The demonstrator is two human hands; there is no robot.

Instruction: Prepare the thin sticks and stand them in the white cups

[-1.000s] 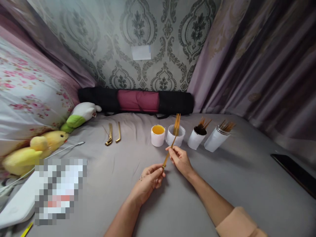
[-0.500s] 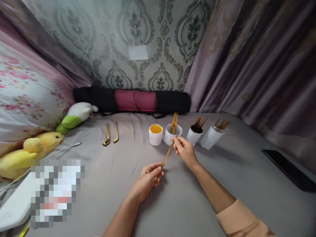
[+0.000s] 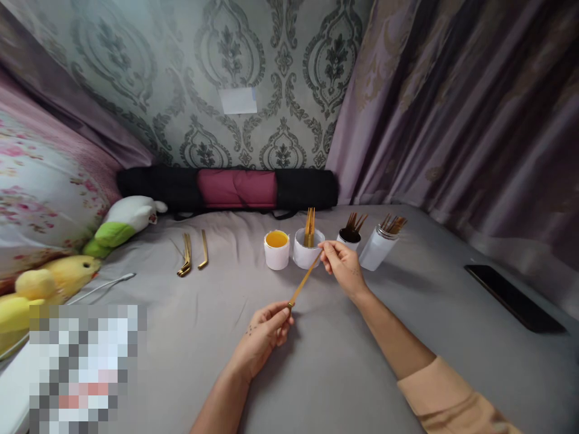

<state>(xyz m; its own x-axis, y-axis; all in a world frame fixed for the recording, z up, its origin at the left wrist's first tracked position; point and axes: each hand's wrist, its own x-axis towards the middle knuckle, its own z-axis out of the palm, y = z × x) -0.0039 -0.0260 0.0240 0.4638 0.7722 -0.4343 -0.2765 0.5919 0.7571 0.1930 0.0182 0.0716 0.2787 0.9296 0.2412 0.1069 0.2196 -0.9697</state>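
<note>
Plainly, our grey sheet (image 3: 339, 380) lies under a black-and-maroon bag (image 3: 237, 188) and white containers (image 3: 304, 258), one partly blocked by our right hand (image 3: 341, 266). Our left hand (image 3: 266, 331) pinches a thin golden stick's (image 3: 305, 281) lower end; our right pinches its upper.

The light is soft, brighter on the wall (image 3: 176, 36) at 11 o'clock; the curtain (image 3: 452, 108) at 2 is dim. The left hand (image 3: 266, 334) and tall jar (image 3: 377, 250) have faint shadows toward 4. Edges look stretched; mosaic squares (image 3: 85, 374) cover 8 o'clock.
</note>
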